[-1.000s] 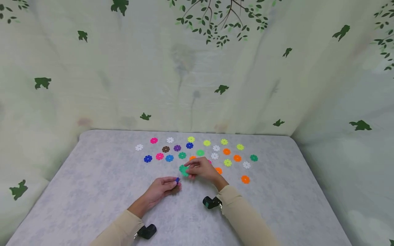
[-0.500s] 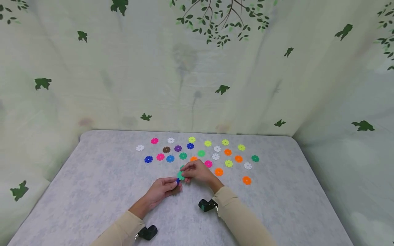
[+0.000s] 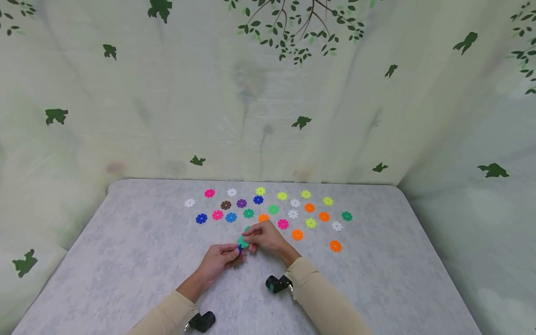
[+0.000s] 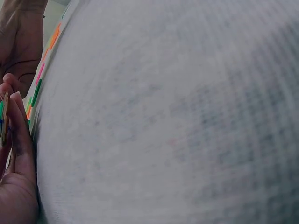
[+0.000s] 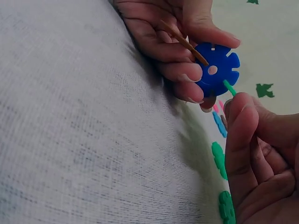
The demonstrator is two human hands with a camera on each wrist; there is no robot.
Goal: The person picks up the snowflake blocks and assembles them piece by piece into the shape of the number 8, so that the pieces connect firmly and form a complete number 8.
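Note:
My left hand (image 3: 217,261) holds a blue notched plastic disc (image 5: 225,58) between thumb and fingers, over the table's middle. A brown disc (image 5: 176,38), seen edge-on in the right wrist view, stands crosswise at the blue disc and reaches back toward the palm. My right hand (image 3: 266,237) pinches a green disc (image 3: 243,242) between thumb and fingertips. Edge-on, the green disc meets the blue disc's lower rim in the right wrist view; how deep it sits in a notch I cannot tell. Part of another green disc (image 3: 247,229) shows on the table beyond the right fingers.
Several loose notched discs lie spread over the back of the grey-covered table (image 3: 125,260), among them a pink disc (image 3: 283,224), an orange disc (image 3: 335,246) and a dark blue disc (image 3: 201,218). A leaf-printed curtain (image 3: 167,116) hangs behind the table and at the sides.
The right hand has come left and nearer to the body, bringing its green disc to the blue one. The left hand has stayed almost in place, still gripping the blue disc.

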